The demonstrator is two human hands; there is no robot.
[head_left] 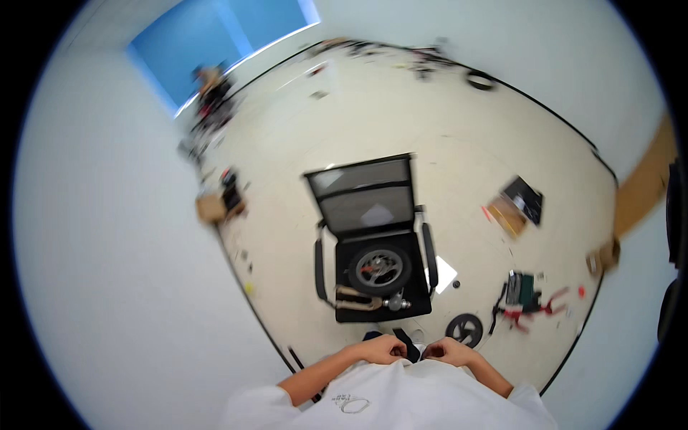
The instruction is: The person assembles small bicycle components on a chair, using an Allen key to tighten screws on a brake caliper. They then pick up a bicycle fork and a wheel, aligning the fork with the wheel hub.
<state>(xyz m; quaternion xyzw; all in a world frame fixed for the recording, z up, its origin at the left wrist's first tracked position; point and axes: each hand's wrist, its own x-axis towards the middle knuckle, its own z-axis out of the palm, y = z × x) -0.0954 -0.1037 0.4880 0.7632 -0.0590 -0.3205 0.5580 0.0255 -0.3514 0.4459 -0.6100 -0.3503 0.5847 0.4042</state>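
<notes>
Both hands are drawn in at my waist, close to the hem of my white shirt (408,394). My left hand (383,349) is closed with its fingers curled inward. My right hand (450,351) is curled the same way, a short gap apart from it. What the fingers hold, if anything, is hidden. In front of me stands a black office chair (365,197) with a mesh back. On its seat lie a small wheel with a black tyre (380,270), a tan forked part (358,299) and a grey metal part (396,303). Neither hand touches these.
Another small wheel (464,330) lies right of my feet, beside a red and black frame (527,301). Flat panels (519,204) lie farther right. Cardboard boxes (211,208) stand by the left wall. Blurred piles of parts line the far walls, with a loose tyre (480,80).
</notes>
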